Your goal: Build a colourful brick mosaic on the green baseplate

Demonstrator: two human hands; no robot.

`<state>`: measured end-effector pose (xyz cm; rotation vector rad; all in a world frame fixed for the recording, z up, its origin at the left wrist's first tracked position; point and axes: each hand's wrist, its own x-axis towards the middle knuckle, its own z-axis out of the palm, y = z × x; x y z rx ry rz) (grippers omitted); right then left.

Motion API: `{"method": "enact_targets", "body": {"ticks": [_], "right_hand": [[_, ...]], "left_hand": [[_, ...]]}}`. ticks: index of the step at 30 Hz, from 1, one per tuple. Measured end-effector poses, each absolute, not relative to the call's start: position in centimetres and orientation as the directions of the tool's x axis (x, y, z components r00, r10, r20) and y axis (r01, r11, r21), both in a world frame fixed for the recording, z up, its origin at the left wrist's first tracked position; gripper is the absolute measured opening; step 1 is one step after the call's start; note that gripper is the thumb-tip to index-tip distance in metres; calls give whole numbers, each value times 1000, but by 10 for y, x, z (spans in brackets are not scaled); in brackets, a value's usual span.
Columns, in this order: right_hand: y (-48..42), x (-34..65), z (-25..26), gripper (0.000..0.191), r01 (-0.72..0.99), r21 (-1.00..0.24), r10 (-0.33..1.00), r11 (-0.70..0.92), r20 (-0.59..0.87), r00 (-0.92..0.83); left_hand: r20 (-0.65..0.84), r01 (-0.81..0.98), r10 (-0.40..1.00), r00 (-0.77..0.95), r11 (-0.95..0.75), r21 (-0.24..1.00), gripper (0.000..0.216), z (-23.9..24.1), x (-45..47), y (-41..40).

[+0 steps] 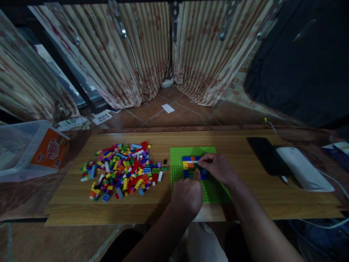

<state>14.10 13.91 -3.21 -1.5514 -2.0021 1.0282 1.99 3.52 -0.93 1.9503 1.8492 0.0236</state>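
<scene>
A green baseplate (178, 160) lies on the wooden board, carrying a small build of blue, yellow, orange and green bricks (191, 164). My right hand (218, 168) rests on the plate with its fingers pinched down on the right side of the build. My left hand (188, 194) sits at the plate's near edge, fingers curled against the lower part of the build; what they hold, if anything, is hidden. A wide pile of several loose coloured bricks (122, 171) lies to the left of the plate, away from both hands.
The wooden board (245, 207) spans a low table. A clear plastic tub (19, 145) with an orange label stands at the far left. A black phone (265, 154) and a white power bank (302, 167) with cables lie at right. Curtains hang behind.
</scene>
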Motion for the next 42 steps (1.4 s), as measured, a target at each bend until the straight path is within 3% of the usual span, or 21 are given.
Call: {"method": "enact_targets", "body": {"ticks": [17,23,28,31,35,39,42], "right_hand": [[138,141,-31,16,639,-761,949,114,-107,-296],[141,147,-34,19,622,-765,936,168,-76,-345],[139,142,-30,21,627,-765,976,145,8,-216],[132,136,-24,22,572,-813,992,108,47,-121],[117,123,-20,23,490,-860,989,140,93,-118],[97,103,-19,20,431,-870,952,237,121,-280],[79,84,-22,18,416,-825,858,382,150,-490]], "left_hand": [[-234,940,969,85,0,341,49,-17,18,34],[-139,920,984,108,-46,390,49,-26,17,26],[-66,874,992,107,-62,481,43,-26,11,22],[14,816,1000,6,-13,577,30,-21,3,22],[144,625,948,-283,69,778,29,-11,-22,26],[193,320,800,-569,-2,947,28,-1,-63,30],[120,104,695,-709,-66,992,29,4,-89,31]]}}
